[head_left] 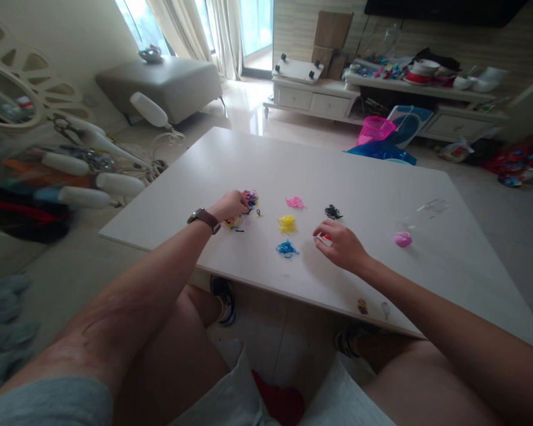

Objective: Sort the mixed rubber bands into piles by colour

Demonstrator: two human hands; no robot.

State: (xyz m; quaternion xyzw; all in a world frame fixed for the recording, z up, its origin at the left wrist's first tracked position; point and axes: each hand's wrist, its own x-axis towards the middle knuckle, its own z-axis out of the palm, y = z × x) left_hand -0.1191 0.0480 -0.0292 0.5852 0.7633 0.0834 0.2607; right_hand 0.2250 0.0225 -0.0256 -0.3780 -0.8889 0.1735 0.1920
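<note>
My left hand, with a brown-strapped watch on the wrist, reaches into a mixed-colour pile of small rubber bands. Its fingers are pinched together, and a black rubber band shows at their tips. My right hand hovers over red rubber bands, which it partly hides. Its fingers are curved, with thumb and forefinger apart and nothing visible between them. Between the hands lie pink rubber bands, yellow rubber bands and blue rubber bands. Black rubber bands form a heap behind my right hand.
On the white table, a clear plastic container and a pink round object sit to the right. A small yellow figure and a pale charm lie by the front edge. A lamp with white shades stands left.
</note>
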